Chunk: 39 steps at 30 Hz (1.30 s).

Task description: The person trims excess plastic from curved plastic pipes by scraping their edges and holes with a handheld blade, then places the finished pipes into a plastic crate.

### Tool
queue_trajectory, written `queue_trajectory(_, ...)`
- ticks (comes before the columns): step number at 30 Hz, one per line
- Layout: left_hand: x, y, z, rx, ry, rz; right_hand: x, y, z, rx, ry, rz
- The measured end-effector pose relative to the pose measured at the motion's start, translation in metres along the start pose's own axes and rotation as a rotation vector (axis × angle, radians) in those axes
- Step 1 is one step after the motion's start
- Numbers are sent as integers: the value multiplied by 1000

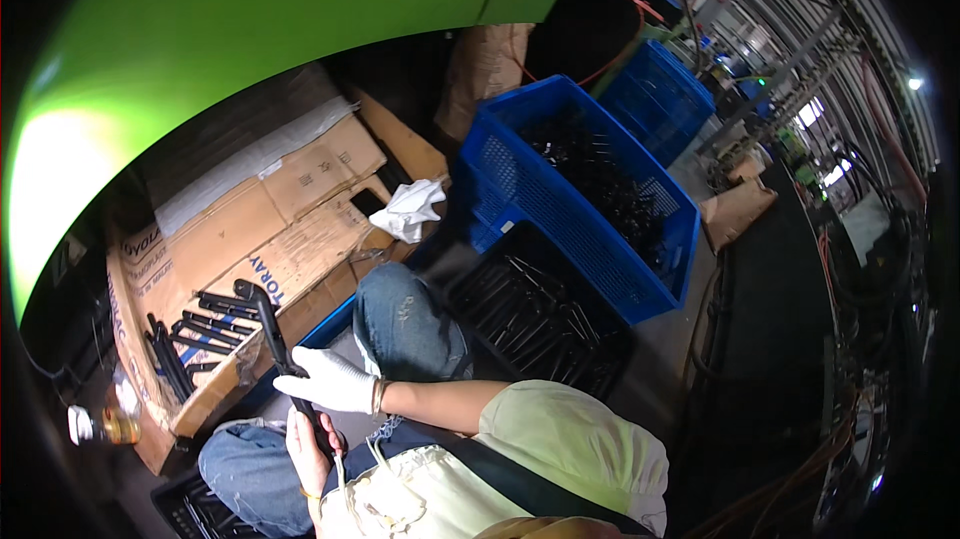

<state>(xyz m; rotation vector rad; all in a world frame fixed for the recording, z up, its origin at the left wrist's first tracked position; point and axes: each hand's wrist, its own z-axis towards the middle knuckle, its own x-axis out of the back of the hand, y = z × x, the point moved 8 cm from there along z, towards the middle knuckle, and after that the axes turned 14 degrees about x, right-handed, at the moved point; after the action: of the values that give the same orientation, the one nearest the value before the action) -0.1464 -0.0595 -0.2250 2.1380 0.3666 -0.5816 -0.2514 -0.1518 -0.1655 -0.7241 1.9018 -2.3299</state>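
A long black plastic part (270, 321), bent at its top end and shaped like a handle, stands tilted in front of my body. My left hand (308, 447), bare, is wrapped round its lower end. Higher up, my right hand (335, 381) in a white glove closes on the same part, its fingers partly hidden behind it. Several similar black parts (212, 324) lie together in the open cardboard box (290, 189) just beyond my hands.
A blue crate (585, 284) full of small black pieces stands right of my knee. Below it, a black tray (470, 289) holds long black parts. Crumpled white paper (410, 209) lies on the cardboard. A small bottle (105, 426) is at left. Green machine panel (300, 19) overhangs the far side.
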Motion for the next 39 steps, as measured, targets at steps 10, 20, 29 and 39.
queue_trajectory(10,-17,-2,3,-81,-106,187,19,-8,-10,-123,59,219)
queue_trajectory(20,-19,7,-3,-114,-2,434,27,-8,-18,-198,58,257)
queue_trajectory(29,-27,9,10,8,9,116,45,-11,-17,-182,107,139)
queue_trajectory(39,-3,45,-13,-78,149,-122,13,-1,-20,368,-45,-167)
